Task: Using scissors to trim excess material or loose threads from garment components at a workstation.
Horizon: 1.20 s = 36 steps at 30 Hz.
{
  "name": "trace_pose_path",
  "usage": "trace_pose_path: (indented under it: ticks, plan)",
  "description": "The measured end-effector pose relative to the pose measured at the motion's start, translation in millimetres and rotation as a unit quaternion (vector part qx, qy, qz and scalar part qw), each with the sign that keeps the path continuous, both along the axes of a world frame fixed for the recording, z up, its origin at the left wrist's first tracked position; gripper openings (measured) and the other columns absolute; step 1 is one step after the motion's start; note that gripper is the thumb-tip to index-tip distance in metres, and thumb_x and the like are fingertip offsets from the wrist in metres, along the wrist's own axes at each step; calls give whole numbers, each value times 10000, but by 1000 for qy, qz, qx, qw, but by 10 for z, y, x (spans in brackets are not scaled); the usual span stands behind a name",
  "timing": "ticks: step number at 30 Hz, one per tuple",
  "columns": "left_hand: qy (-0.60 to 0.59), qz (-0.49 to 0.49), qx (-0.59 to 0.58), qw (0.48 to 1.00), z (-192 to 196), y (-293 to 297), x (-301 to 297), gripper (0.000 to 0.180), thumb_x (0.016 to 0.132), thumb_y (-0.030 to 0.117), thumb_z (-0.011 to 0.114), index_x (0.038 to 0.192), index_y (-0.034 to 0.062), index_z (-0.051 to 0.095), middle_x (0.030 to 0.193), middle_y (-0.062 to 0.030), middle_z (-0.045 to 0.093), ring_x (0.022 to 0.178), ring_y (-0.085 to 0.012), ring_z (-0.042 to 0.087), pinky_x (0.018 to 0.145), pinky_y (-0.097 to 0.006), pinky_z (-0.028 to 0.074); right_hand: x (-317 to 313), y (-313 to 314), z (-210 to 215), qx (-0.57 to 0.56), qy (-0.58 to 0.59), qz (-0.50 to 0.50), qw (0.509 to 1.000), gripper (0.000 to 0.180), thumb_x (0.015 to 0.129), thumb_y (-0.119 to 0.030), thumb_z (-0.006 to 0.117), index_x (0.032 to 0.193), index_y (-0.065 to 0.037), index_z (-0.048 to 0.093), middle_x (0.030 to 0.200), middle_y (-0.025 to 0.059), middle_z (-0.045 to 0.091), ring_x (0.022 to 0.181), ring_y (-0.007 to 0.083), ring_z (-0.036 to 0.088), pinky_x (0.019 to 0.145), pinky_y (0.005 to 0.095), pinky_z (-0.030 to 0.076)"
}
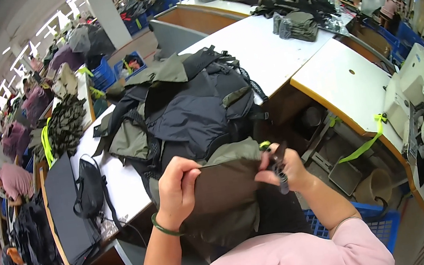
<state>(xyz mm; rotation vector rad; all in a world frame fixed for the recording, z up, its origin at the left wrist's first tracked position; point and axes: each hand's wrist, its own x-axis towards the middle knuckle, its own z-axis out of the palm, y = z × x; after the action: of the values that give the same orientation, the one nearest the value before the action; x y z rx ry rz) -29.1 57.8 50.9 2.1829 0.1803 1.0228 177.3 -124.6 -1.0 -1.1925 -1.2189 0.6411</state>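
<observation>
My left hand [177, 188] pinches the upper edge of an olive-brown fabric piece [221, 192], which hangs down over my lap. At its other end, my right hand [294, 170] is closed around dark thread snips [280, 170] with a yellow-green bit at the top. The fingers of that hand also meet the fabric's corner. Directly beyond both hands lies a heap of partly sewn black and olive backpack parts [193, 121], with straps and mesh, and the held fabric seems to join it. The snips' blades are hard to make out.
A white sewing machine [422, 93] stands on a table at right, with a yellow-green strip [363, 142] hanging off it. Below sits a blue crate [370, 224]. Dark flat panels [71, 205] and a black pouch [88, 188] lie left. Folded olive pieces [299, 27] rest farther back. Other people work beyond.
</observation>
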Motion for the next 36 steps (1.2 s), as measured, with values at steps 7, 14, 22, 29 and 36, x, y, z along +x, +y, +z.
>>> trace_pose_path:
  ticks: [7, 14, 22, 29, 36]
  plan:
    - [40, -96, 57, 993, -123, -283, 196, 135, 830, -22, 689, 921, 40, 611, 772, -106, 581, 646, -282, 594, 574, -342, 467, 196, -288, 659, 22, -140, -77, 987, 407, 757, -99, 861, 957, -25, 514, 1102, 192, 680, 1015, 232, 669, 897, 355, 530]
    - [135, -165, 33, 976, -226, -371, 350, 182, 807, 134, 767, 890, 85, 613, 752, -83, 557, 663, -281, 558, 628, -384, 441, 115, -314, 484, -121, -109, -37, 986, 211, 824, -30, 747, 970, -16, 595, 870, 43, 653, 826, 91, 615, 737, 261, 497]
    - [77, -151, 130, 977, -591, -379, 157, 228, 711, 9, 767, 875, 75, 623, 767, -44, 543, 657, -230, 544, 602, -343, 443, 211, -516, 240, -157, 34, -74, 984, 273, 809, 41, 755, 905, -56, 518, 859, 43, 652, 793, 100, 609, 739, 255, 504]
    - [6, -158, 272, 949, -635, -411, 79, 258, 657, 49, 709, 906, 93, 657, 804, -14, 520, 619, -157, 514, 644, -311, 461, 278, -674, 384, -126, -294, -73, 945, 438, 643, -185, 900, 879, -23, 568, 798, 92, 602, 733, 230, 603, 664, 328, 493]
    - [-16, -167, 294, 941, -644, -426, 36, 283, 633, 49, 695, 908, 103, 657, 804, -14, 511, 599, -146, 486, 641, -303, 462, 532, -940, 457, -151, -514, -52, 843, 485, 607, -380, 870, 833, -53, 591, 786, 96, 596, 770, 304, 622, 654, 397, 511]
